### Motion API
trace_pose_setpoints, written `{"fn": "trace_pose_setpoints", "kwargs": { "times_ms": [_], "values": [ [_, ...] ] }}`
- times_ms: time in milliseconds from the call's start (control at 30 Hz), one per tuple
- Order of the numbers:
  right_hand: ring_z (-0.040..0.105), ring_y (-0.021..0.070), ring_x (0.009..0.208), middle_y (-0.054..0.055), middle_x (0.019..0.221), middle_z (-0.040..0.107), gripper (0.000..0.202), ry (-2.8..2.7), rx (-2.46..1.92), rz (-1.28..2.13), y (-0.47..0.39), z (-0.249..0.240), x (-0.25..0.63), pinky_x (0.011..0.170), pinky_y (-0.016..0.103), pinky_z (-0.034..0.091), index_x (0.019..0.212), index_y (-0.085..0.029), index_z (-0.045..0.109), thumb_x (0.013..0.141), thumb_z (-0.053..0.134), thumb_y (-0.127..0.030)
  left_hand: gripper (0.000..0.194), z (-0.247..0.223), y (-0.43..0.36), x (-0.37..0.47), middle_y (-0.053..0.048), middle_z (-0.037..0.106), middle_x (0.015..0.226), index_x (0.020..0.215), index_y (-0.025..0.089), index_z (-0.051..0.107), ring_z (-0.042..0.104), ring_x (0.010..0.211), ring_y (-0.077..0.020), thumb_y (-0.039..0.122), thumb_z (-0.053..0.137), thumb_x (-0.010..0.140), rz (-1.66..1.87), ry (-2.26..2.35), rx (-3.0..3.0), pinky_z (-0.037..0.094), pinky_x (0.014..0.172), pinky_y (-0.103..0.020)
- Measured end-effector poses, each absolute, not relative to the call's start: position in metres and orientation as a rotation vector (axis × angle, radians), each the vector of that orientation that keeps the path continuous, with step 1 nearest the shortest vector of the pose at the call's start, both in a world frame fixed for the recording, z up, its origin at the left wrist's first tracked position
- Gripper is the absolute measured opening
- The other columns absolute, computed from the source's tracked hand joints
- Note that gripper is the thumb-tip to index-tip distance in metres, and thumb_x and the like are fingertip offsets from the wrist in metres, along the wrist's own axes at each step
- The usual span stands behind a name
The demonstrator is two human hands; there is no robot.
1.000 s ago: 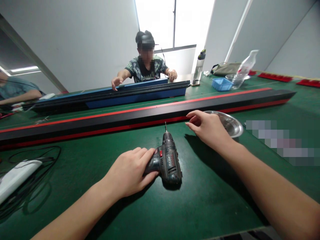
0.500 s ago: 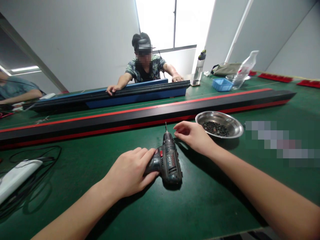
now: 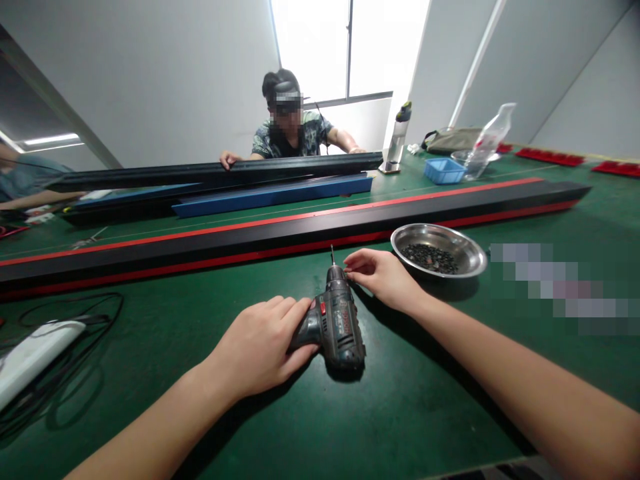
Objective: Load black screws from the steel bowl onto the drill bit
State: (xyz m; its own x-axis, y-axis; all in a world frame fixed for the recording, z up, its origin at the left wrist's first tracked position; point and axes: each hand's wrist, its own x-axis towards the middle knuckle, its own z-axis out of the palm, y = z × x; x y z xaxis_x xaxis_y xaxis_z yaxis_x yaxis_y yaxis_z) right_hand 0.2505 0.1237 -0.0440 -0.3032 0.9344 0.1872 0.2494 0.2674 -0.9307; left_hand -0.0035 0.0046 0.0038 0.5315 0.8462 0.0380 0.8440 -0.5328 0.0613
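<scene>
Here, the left hand (image 3: 265, 343) is wrapped around the handle of a dark drill (image 3: 343, 330). The drill is on its side on the green worktop (image 3: 400, 413), in the middle, between the two hands. Its thin bit (image 3: 332, 255) points away from the person, toward a long black and red bar (image 3: 300, 233). The tip is very near the bar's red edge, but I can't tell if they touch.

The right hand (image 3: 377, 279) is just beside the front of the drill. Its fingers are bent, and the thumb and first finger are close to each other. I can't tell if they pinch something small.

Just past the right hand is a shiny metal bowl (image 3: 474, 259) with lots of little dark bits (image 3: 429, 259) in it. It sits near the bar.

Over on the left, a white box (image 3: 45, 343) lies with black cords (image 3: 113, 327) around it. Farther back are a small blue bin (image 3: 444, 171), a tall water bottle (image 3: 397, 140) and a tilted clear bottle (image 3: 490, 141). Across the worktop, another person (image 3: 287, 130) has a hand on a long dark bar (image 3: 300, 165), with a blue bar (image 3: 280, 195) in front.
</scene>
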Motion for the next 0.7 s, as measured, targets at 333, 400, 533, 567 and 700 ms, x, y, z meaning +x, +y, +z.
{"fn": "trace_pose_setpoints", "kwargs": {
  "times_ms": [333, 400, 533, 567, 700],
  "values": [
    [0.076, 0.0196, 0.09, 0.006, 0.095, 0.079, 0.016, -1.736, -1.104, 1.055, 0.1252, -0.0457, 0.2505, 0.09, 0.036, 0.061, 0.098, -0.018, 0.073, 0.083, 0.074, -0.01, 0.05, 0.0042, 0.0024, -0.0042, -0.009, 0.069, 0.114, 0.141, 0.021, 0.051, 0.064, 0.102, -0.0296, 0.045, 0.058, 0.098, 0.096, 1.505, 2.731, 0.054, 0.089, -0.046],
    [0.076, 0.0194, 0.09, 0.006, 0.095, 0.079, 0.017, -1.732, -1.098, 1.059, 0.1251, -0.0459, 0.25, 0.09, 0.036, 0.061, 0.097, -0.018, 0.072, 0.083, 0.074, -0.009, 0.05, 0.0036, 0.0028, -0.0043, -0.009, 0.069, 0.114, 0.141, 0.021, 0.051, 0.064, 0.102, -0.0294, 0.045, 0.058, 0.098, 0.098, 1.505, 2.733, 0.054, 0.089, -0.045],
    [0.076, 0.019, 0.09, 0.006, 0.095, 0.079, 0.018, -1.731, -1.09, 1.057, 0.1256, -0.0474, 0.2498, 0.09, 0.035, 0.061, 0.098, -0.018, 0.072, 0.083, 0.073, -0.009, 0.05, 0.0027, 0.0034, -0.0044, -0.01, 0.069, 0.114, 0.141, 0.021, 0.05, 0.064, 0.102, -0.0293, 0.044, 0.058, 0.098, 0.104, 1.503, 2.737, 0.054, 0.089, -0.045],
    [0.076, 0.019, 0.09, 0.006, 0.095, 0.079, 0.018, -1.734, -1.089, 1.052, 0.1259, -0.0479, 0.2499, 0.09, 0.036, 0.061, 0.098, -0.018, 0.072, 0.083, 0.073, -0.009, 0.05, 0.0027, 0.0034, -0.0043, -0.01, 0.069, 0.114, 0.141, 0.021, 0.051, 0.064, 0.102, -0.0294, 0.044, 0.058, 0.098, 0.105, 1.501, 2.737, 0.054, 0.089, -0.045],
    [0.076, 0.0191, 0.089, 0.006, 0.095, 0.078, 0.018, -1.746, -1.081, 1.041, 0.1266, -0.0488, 0.2502, 0.089, 0.036, 0.061, 0.099, -0.018, 0.072, 0.084, 0.073, -0.009, 0.05, 0.0031, 0.0033, -0.004, -0.01, 0.069, 0.115, 0.141, 0.02, 0.051, 0.064, 0.102, -0.0295, 0.044, 0.058, 0.098, 0.105, 1.499, 2.733, 0.054, 0.09, -0.046]
  ]
}}
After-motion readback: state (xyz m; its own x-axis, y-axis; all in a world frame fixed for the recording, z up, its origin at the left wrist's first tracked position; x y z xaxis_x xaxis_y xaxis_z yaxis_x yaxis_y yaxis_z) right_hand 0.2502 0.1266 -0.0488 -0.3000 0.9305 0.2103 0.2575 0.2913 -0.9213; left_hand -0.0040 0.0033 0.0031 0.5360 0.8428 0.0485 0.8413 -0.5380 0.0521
